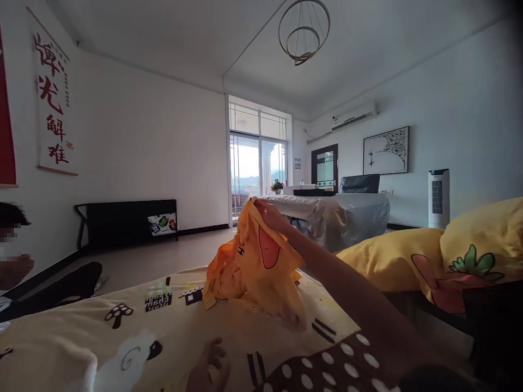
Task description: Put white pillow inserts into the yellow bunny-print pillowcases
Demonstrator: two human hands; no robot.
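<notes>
White walls, a ring ceiling lamp [304, 31] and a balcony door [258, 169] frame the room behind a bed [134, 332] spread with a pale yellow cartoon-print sheet. Above the middle of the bed the right hand [270, 213] is closed on the top edge of an orange garment [255, 267], holding it up so its lower folds rest on the sheet. The left hand [208, 366] lies low at the near edge of the bed, fingers apparently loose and empty, though blurred. Yellow pillows [412, 258] sit at the bed's right edge. Another person [12, 256] sits at the left edge.
</notes>
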